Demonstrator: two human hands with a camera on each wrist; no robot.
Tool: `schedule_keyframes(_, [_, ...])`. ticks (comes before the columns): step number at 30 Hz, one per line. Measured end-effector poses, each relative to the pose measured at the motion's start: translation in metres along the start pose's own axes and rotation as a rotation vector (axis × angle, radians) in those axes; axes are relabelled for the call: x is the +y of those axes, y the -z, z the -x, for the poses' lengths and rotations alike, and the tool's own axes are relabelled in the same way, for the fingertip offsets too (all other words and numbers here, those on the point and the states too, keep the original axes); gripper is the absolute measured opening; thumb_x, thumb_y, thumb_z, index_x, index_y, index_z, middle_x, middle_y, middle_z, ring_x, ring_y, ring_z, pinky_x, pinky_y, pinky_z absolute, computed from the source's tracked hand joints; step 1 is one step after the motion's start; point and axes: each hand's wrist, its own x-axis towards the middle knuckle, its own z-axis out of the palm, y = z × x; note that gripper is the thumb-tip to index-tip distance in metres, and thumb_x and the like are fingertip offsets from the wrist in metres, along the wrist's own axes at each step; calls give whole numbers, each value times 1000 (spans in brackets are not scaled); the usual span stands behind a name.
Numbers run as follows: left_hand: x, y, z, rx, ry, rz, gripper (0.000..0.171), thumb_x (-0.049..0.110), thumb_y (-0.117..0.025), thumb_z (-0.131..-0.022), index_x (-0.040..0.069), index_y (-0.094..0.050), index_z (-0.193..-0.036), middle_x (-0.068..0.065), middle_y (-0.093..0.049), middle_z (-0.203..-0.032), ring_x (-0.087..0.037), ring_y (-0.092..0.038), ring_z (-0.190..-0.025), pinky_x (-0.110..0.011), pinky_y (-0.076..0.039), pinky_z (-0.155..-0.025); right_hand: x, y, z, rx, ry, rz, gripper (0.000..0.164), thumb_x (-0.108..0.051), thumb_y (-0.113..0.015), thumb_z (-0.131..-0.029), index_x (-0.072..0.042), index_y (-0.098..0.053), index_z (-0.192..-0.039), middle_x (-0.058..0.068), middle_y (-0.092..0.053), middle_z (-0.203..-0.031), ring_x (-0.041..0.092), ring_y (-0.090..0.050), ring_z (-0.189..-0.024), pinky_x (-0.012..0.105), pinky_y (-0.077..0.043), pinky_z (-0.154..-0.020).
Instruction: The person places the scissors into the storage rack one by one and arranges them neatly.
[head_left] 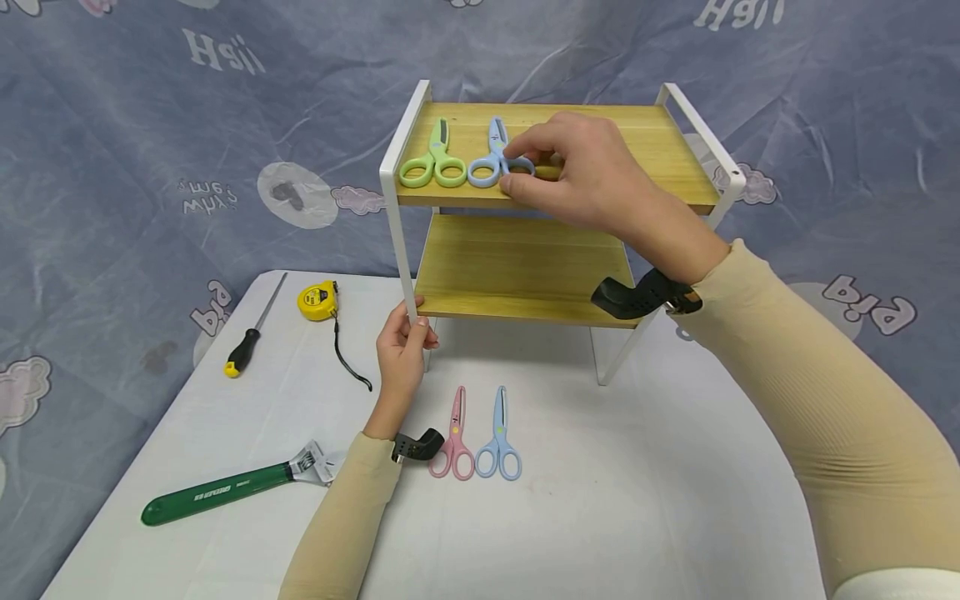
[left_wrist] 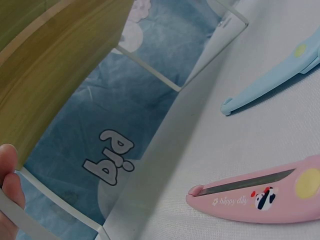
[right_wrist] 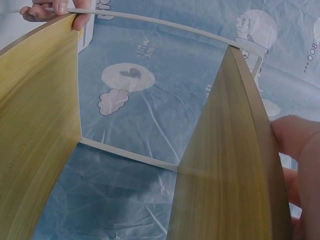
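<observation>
The right sleeve [head_left: 810,400] leads to the right hand [head_left: 581,171], pinching blue scissors [head_left: 497,154] on the upper board [head_left: 660,154] beside green scissors [head_left: 437,157], apparently lining them up, while the left hand [head_left: 402,350] grips the rack [head_left: 400,250]; gentle release seems due next.

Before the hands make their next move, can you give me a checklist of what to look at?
1. Left hand steadying the shelf's white frame: ok, it holds a post.
2. Green scissors lying on the top board: ok.
3. Right hand clear of the upper blue scissors: not ok, its finger and thumb are at a handle.
4. Pink scissors and lower blue scissors lying apart on the table: ok.
5. Pink scissors clear of the black wrist strap: cannot tell, they overlap in the head view.
6. Shelf steady on every foot: cannot tell.
</observation>
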Motion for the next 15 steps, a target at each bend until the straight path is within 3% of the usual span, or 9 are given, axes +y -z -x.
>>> schedule_keyframes(7, [0,0,0,-4,4,-1,32,-1,-52,-100,-8,-59,-130,3,-59,-73,-2,-61,-63,-17,-59,-61,0,-1,0,16,6,8,27,-23,-70,-93,-5,-78,-112,16,-69,-95,27,-57,-85,33,-42,-72])
schedule_keyframes(15, [2,0,0,3,31,2,31,-5,-51,-100,-9,-59,-131,-16,-58,-73,-4,-61,-63,-16,-59,-61,0,-1,0,29,14,11,26,-23,-71,-93,-5,-79,-109,16,-68,-91,25,-54,-81,32,-40,-70])
